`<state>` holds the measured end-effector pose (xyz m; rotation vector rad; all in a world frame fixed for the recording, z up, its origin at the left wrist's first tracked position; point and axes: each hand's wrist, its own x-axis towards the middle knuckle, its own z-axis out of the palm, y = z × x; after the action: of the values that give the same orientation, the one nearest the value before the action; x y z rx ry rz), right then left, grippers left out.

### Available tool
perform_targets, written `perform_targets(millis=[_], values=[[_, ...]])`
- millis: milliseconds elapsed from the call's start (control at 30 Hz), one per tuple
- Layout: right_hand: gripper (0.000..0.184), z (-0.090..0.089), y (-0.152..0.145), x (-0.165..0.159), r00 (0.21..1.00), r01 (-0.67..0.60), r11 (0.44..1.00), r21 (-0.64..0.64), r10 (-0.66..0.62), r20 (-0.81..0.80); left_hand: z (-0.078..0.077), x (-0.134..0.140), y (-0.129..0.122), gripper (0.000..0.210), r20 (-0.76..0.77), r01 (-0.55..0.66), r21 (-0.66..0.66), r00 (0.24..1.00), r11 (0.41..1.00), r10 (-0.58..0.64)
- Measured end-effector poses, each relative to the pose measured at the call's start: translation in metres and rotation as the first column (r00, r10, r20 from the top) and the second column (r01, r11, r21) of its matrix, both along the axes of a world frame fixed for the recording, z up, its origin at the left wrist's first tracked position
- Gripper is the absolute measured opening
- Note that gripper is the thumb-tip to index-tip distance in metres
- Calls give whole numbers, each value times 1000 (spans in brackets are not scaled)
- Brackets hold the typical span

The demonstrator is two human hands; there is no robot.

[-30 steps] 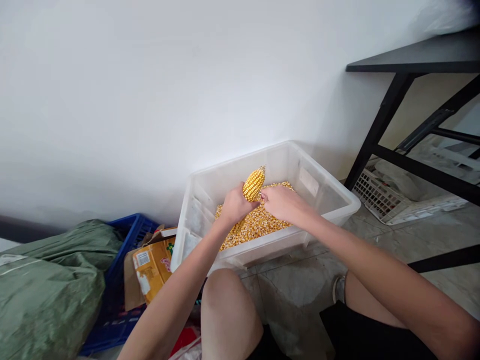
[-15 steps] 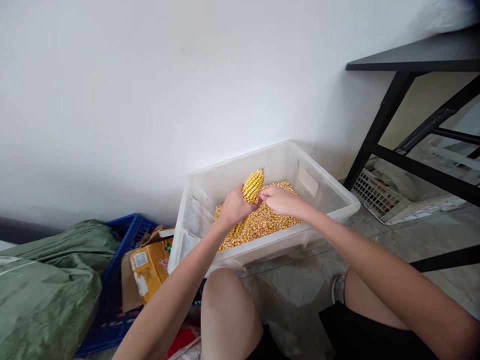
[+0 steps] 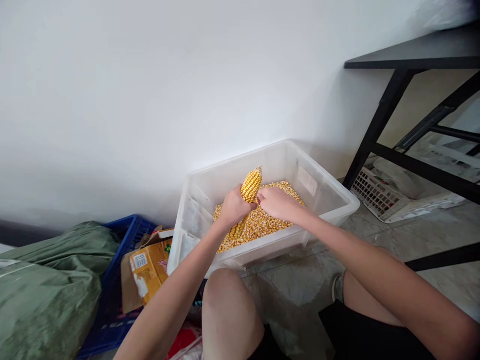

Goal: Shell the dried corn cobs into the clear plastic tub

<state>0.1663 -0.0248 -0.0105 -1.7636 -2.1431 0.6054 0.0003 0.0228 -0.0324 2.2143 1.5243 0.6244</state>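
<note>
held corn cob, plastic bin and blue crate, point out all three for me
held corn cob (image 3: pixel 251 186): head view, middle of its exposed upper part
plastic bin (image 3: pixel 270 248): head view, its near wall
blue crate (image 3: pixel 110 312): head view, its side

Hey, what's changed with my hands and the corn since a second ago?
Very little: your right hand has shifted slightly left, uncovering a few more loose kernels near its wrist. No grip visibly changed. Your left hand still holds the corn cob, and the plastic bin stayed put.
</note>
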Motion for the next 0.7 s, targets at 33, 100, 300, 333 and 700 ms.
perform_targets(millis=[33,100,300,333,700], values=[[21,-1,3,0,999,-4,1000,-30,2,-41,0,0,0,35,-6,0,5,1000,1000,0],[24,0,6,1,996,-16,997,-69,10,-85,-1,2,-1,34,-26,-2,13,1000,1000,3],[30,7,5,-10,999,13,993,-121,-7,44,-1,12,-8,29,-176,-97,54,979,994,105],[30,6,5,-13,997,39,990,-133,-30,69,0,14,-10,30,-217,-110,76,968,991,124],[32,5,21,-1,985,83,972,-219,-47,165,-9,5,12,41,-79,-187,-53,980,981,183]])
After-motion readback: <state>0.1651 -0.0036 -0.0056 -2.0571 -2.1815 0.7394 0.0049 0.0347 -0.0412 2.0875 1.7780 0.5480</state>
